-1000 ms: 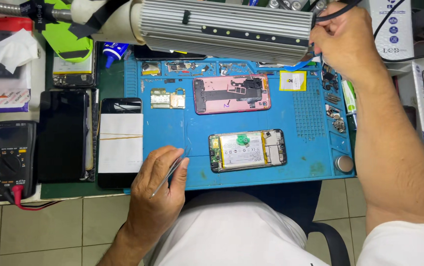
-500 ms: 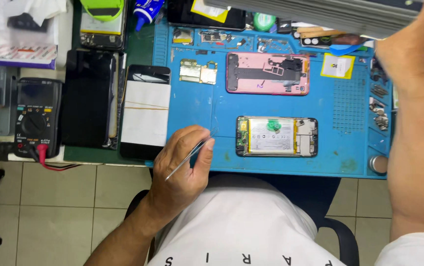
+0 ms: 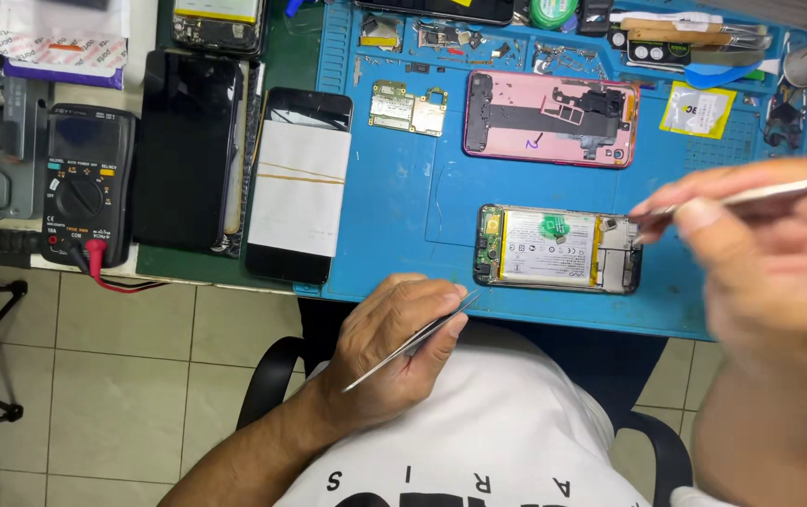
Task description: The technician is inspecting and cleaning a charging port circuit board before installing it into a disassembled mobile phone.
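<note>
Head view, blue mat (image 3: 403,197), tiled floor (image 3: 113,376)

Bright even overhead light, soft shadows; right hand (image 3: 769,268) motion-blurred (close to lens), blue mat (image 3: 403,207) sharp

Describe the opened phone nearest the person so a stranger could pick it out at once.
Find the blue work mat covering the bench. Near its front edge, between the left hand and the blurred right hand, lies the opened phone, lengthwise, showing a pale battery with a green sticker. The pink phone back farther from the person shows no battery, and the two dark phones left of the mat are closed.
</note>
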